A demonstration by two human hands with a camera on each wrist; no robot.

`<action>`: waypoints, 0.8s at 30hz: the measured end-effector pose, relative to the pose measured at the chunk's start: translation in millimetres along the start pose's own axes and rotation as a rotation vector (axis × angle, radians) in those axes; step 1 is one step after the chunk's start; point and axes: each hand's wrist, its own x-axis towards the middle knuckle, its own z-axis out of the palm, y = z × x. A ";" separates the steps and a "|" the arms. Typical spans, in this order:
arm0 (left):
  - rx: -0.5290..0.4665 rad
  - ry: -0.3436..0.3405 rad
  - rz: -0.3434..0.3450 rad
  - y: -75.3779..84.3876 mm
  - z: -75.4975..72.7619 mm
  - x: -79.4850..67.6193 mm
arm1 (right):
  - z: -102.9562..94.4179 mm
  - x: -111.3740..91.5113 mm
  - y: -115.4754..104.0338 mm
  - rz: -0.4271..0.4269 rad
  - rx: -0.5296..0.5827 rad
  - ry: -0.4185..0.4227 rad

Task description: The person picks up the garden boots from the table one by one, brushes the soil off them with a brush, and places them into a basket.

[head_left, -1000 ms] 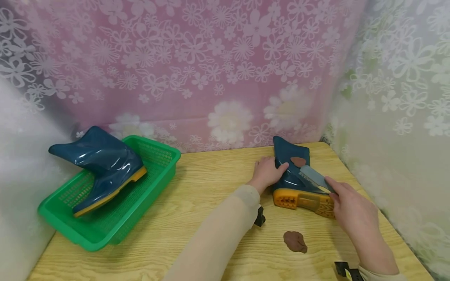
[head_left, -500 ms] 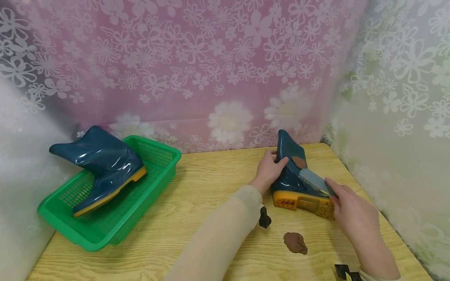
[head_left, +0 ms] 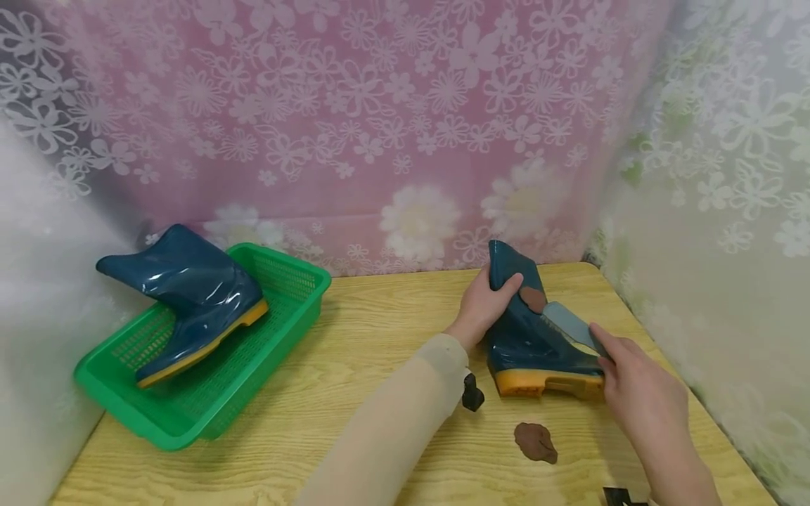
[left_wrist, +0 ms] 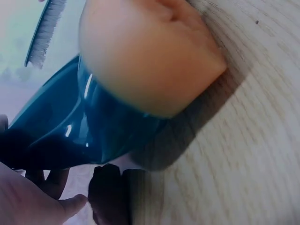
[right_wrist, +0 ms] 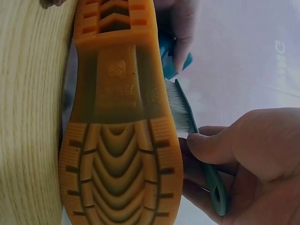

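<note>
A dark blue rubber boot [head_left: 515,341] with a yellow-orange sole stands tilted at the table's right side. My left hand [head_left: 482,307] grips its shaft, thumb over the near side. A brown mud-like patch [head_left: 533,300] clings to the shaft beside that thumb. My right hand [head_left: 647,390] holds a brush [head_left: 569,327] by its green handle [right_wrist: 213,183], and the brush head reaches over the boot right at the patch's lower edge. Pale bristles [right_wrist: 177,105] show in the right wrist view, behind the boot's treaded sole [right_wrist: 117,150].
On the left stands a green plastic basket [head_left: 258,369] with a second blue boot [head_left: 196,281] lying in it. A brown lump [head_left: 536,443] sits on the wooden table [head_left: 373,351] in front of the held boot. Floral curtains [head_left: 354,140] hang behind and at the sides.
The held boot has turned in my left hand, so its sole tips down toward the table and the tread shows less. The brush stays close to the brown patch, and the head view has shifted slightly.
</note>
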 end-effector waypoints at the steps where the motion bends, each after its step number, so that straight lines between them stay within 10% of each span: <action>1: -0.002 -0.004 0.003 0.3 -1.5 -1.4 | 0.3 0.0 -0.3 0.002 0.003 0.004; 10: 0.069 -0.003 0.177 6.9 -20.2 -21.8 | -0.4 1.1 -3.5 0.013 0.011 0.047; 24: 0.061 0.019 0.146 18.1 -71.6 -75.8 | 0.8 4.1 -16.4 -0.116 0.078 0.290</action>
